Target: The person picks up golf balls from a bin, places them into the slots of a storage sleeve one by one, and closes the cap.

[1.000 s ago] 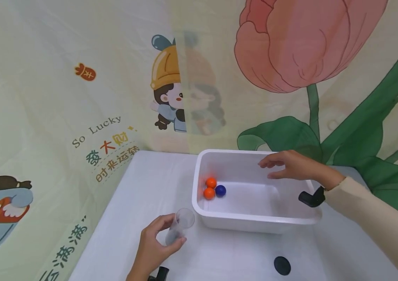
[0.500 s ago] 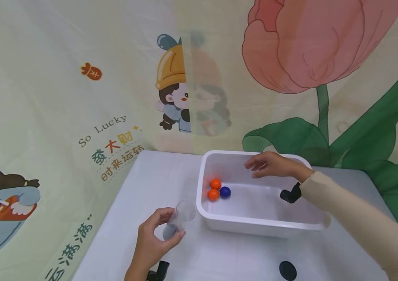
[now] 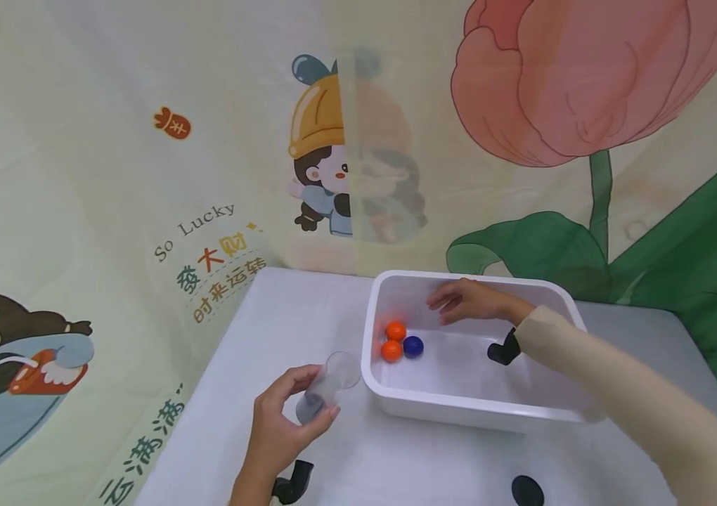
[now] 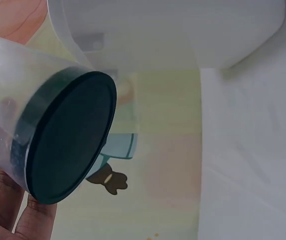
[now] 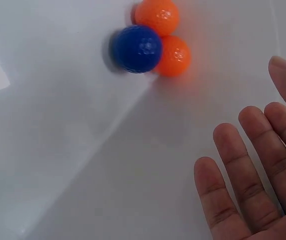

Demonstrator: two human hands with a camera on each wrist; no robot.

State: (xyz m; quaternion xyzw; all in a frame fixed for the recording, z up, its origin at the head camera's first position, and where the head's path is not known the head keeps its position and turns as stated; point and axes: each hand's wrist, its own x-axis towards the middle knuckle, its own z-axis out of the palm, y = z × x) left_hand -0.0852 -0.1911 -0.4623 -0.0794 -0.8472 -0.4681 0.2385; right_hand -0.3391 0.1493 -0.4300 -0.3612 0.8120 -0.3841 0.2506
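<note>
My left hand [image 3: 284, 414] grips a clear plastic cup [image 3: 328, 385], tilted with its mouth toward the white tub [image 3: 453, 402]. In the left wrist view, the dark base [image 4: 72, 137] of the cup faces the camera. Over the tub, my right hand [image 3: 474, 301] hangs with fingers loosely bent and nothing in them. Two orange golf balls [image 3: 391, 351] and one blue golf ball [image 3: 413, 346] lie together at the tub's left end. Seen from the right wrist, the fingers [image 5: 248, 170] are apart from the blue ball [image 5: 137, 48] and the orange balls [image 5: 174, 56].
The tub stands on a white-covered table [image 3: 308, 309], near its back edge. A black disc [image 3: 527, 490] lies at the table's front. Behind hangs a printed cloth [image 3: 238, 140] with a large tulip. Black camera mounts sit at both wrists.
My right hand has moved left over the tub, closer to the balls. The left hand still holds the tilted cup, slightly higher. The whole head view has shifted a little.
</note>
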